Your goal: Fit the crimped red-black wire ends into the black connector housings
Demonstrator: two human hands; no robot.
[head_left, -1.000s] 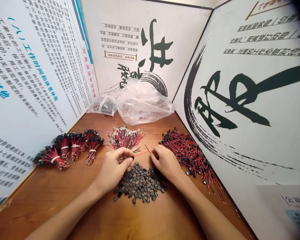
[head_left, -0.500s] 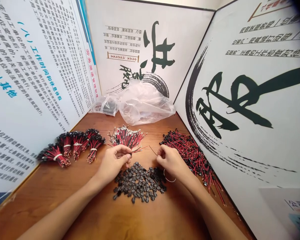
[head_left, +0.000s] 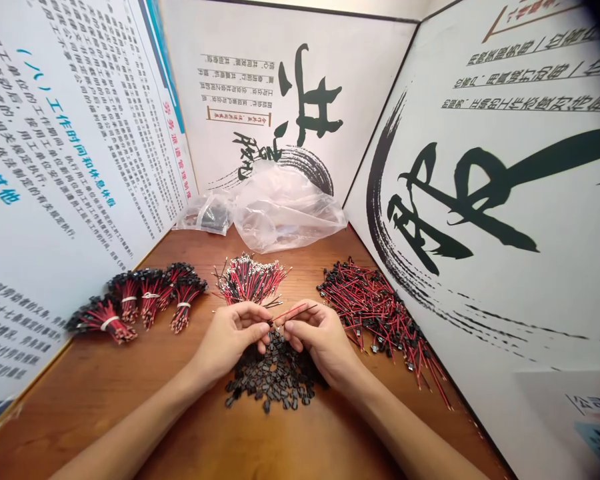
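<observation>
Left hand (head_left: 230, 337) and right hand (head_left: 320, 340) closed together above black connectors (head_left: 275, 373). Both grips pinch a red-and-black wire (head_left: 294, 312), free end at two o'clock.

The bare left forearm (head_left: 130, 420) and right forearm (head_left: 405, 420) enter from the lower left and lower right of the frame, long and slender, narrowing to slim wrists. At lower centre, the bare left hand (head_left: 229, 340) and right hand (head_left: 320, 340) end in lean, tapering fingers (head_left: 253, 313).
</observation>
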